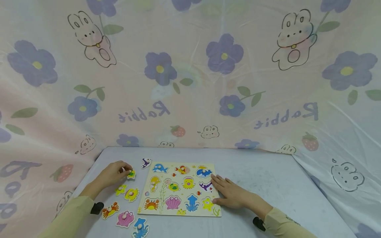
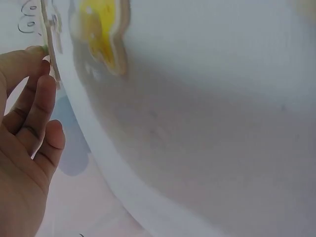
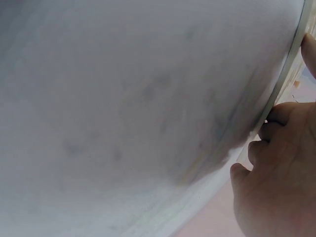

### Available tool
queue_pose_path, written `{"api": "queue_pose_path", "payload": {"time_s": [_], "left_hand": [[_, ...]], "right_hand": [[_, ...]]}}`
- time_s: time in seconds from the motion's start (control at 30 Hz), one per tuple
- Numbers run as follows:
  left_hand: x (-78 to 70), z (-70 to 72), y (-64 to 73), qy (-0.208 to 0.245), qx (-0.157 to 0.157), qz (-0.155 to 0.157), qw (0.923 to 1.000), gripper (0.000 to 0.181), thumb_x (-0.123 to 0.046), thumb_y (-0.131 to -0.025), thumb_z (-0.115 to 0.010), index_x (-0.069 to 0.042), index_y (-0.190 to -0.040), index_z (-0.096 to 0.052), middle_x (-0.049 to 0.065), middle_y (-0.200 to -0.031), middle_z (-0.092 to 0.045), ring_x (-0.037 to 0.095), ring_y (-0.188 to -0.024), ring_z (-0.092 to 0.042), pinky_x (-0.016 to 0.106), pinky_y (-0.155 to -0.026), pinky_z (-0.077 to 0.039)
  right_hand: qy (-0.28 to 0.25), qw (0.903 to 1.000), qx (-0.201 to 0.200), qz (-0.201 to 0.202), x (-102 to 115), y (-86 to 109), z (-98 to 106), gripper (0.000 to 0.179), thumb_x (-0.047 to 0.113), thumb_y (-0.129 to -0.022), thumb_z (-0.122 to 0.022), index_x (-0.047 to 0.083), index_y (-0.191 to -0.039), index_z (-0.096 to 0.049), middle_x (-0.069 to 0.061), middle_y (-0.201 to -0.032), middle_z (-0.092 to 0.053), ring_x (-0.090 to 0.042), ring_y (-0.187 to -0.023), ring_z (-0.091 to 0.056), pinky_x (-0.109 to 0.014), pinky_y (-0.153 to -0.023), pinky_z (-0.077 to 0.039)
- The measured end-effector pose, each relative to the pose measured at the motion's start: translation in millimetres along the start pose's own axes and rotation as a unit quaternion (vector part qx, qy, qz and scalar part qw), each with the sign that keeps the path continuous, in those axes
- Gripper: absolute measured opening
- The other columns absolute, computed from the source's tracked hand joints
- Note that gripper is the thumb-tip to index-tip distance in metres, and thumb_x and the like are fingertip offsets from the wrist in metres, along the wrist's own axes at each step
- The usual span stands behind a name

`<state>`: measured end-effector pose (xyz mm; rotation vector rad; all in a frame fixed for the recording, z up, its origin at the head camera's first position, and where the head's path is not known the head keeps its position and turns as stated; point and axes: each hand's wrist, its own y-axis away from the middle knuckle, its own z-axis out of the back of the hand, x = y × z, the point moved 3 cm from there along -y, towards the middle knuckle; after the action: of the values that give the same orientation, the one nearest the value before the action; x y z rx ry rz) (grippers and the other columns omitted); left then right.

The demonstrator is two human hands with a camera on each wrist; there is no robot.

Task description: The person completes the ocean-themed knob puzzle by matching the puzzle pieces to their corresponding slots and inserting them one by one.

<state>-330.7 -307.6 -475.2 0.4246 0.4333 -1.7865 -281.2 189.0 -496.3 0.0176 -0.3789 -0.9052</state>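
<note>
With a narrow pinch, my left hand holds a small green piece just to the left of the puzzle board, probably so that I can turn it easily. My right hand holds nothing and rests stretched out at the board's right edge, I think for steadying it. Other loose pieces lie on the table near my left hand, perhaps for easy reach.

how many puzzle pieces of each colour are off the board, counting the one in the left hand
Yellow wooden star and yellow wavy-edged wooden piece: 2
Orange wooden crab: 1
Pink wooden shell: 1
Blue wooden squid: 1
Purple curved wooden piece: 1
Green-and-yellow wooden piece, in the left hand: 1
Total: 7
</note>
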Motion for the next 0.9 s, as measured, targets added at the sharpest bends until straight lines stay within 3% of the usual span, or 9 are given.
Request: {"api": "queue_pose_path", "payload": {"time_s": [0.47, 0.9], "left_hand": [[-48.8, -8.3, -3.4, -0.006, -0.020, -0.102, 0.9946, 0.008, -0.017, -0.097, -0.075, -0.020, -0.104, -0.076, -0.012, -0.096, -0.063, 0.007, -0.082, -0.053, 0.024, -0.067, -0.047], [-92.0, -30.1, -12.4, -0.022, 0.013, -0.177, 0.9838, 0.008, -0.018, -0.097, -0.075, -0.021, -0.105, -0.074, -0.015, -0.097, -0.061, 0.002, -0.084, -0.054, 0.022, -0.069, -0.051]], "right_hand": [[-0.007, 1.0000, 0.002, 0.005, 0.8, 1.9, -0.2, 0.087, 0.061, -0.102, -0.054, 0.005, -0.164, -0.027, -0.008, -0.173, -0.016, -0.035, -0.159, -0.015, -0.059, -0.124, -0.017], [-0.005, 1.0000, -0.005, 0.006, 0.6, 1.7, 0.9, 0.087, 0.061, -0.102, -0.053, 0.005, -0.163, -0.028, -0.008, -0.173, -0.016, -0.035, -0.158, -0.015, -0.059, -0.124, -0.017]]}}
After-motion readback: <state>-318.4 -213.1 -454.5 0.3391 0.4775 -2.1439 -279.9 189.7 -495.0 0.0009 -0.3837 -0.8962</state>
